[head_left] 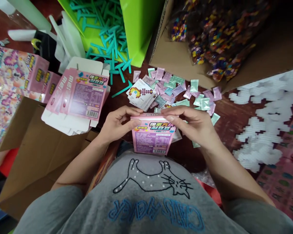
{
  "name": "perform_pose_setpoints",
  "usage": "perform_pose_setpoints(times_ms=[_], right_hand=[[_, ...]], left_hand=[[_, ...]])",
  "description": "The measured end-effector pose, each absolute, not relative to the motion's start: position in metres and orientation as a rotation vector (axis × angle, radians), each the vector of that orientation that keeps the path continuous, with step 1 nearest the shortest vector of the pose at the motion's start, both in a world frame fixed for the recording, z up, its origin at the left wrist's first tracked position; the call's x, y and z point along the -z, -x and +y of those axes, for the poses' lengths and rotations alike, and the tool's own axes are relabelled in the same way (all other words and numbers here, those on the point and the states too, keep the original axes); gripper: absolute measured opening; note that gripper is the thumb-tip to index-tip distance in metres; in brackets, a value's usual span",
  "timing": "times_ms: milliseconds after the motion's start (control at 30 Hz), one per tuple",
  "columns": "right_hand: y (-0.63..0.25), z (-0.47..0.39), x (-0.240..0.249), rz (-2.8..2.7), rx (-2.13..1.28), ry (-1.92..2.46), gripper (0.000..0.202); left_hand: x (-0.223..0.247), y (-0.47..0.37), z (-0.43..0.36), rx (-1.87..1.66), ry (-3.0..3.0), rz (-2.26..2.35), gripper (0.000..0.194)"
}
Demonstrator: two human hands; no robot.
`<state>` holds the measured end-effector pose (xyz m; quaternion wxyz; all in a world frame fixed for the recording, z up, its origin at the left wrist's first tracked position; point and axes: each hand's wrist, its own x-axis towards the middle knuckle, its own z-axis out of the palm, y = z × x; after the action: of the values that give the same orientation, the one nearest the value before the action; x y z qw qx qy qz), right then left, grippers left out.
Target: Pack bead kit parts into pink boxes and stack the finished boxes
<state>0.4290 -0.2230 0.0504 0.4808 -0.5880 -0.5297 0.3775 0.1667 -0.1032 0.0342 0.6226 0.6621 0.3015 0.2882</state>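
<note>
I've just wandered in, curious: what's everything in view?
Box: one, pink, centre
Flat boxes: several, pink, left
Cards: several, white, beyond box
Sachets: many, pink and green, around cards
Bin: one, green, top
T-pieces: many, teal, in and before bin
Cartons: two, brown, upper right, lower left
Bags: several, multicoloured, upper right
Pieces: many, white, right
Packs: several, pink, far left
Packaging: count unclear, pink, lower right
Shirt: one, grey, bottom
Hands: two, bare, on box

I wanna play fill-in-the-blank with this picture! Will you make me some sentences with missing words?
1. The left hand and right hand hold a pink cardboard ____ (three letters).
2. The animal drawn on the gray shirt is a ____.
3. The turquoise pieces are shaped like the letter ____.
4. The white pieces lie nearer the ____ hand.

Missing words: box; cat; T; right.
</note>
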Motion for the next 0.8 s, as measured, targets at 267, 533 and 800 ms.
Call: perform_pose_setpoints(times_ms=[267,533,800], right_hand=[[-0.450,-0.205,-0.040,-1.615,-0.834,1.413,0.033],[-0.400,-0.069,0.005,-1.778,-0.564,2.166,0.080],[-0.373,-0.082,0.003,-1.875,-0.391,1.979,0.024]], left_hand=[[-0.017,-0.158,-0.103,-0.828,-1.778,0.638,0.009],[0.001,-0.113,-0.116,-1.093,-1.521,1.250,0.042],[0.029,-0.074,-0.166,-0.998,-1.471,1.520,0.037]])
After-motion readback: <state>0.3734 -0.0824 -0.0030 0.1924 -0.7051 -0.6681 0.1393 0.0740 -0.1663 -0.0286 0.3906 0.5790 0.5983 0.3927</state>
